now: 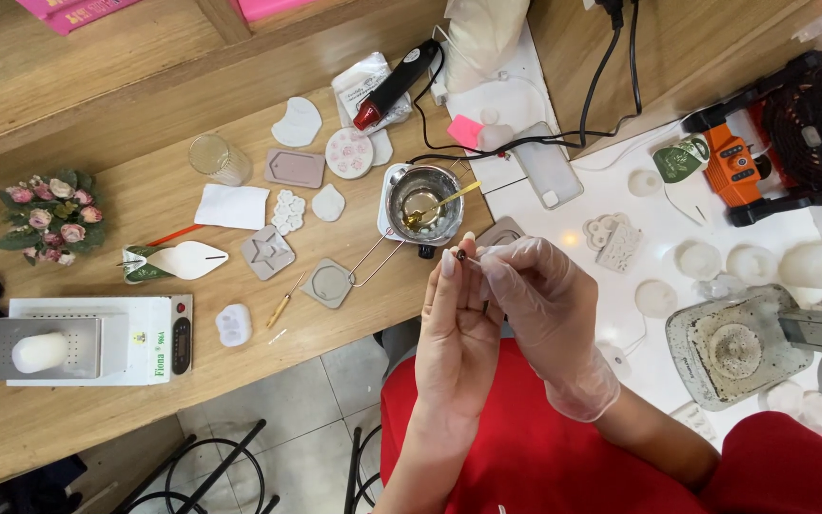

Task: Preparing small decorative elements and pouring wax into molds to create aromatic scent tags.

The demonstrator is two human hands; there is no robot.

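My left hand (457,328) is bare, fingers upright and pinched near the top. My right hand (537,300) wears a clear thin glove and meets the left hand's fingertips. Between both sets of fingertips sits a tiny dark object (461,255), too small to identify. Both hands hover over my red-clothed lap, just in front of the wooden table edge. Right behind them stands a small metal melting pot (422,202) with a gold spoon (440,204) resting in it.
Grey and white moulds (267,251) and white cast pieces (297,122) lie on the wooden table (145,190). A red-tipped black heat tool (395,84), a glass cup (217,158), a white scale-like device (97,340), a flower bunch (49,217), and an orange fan (792,133) surround the space.
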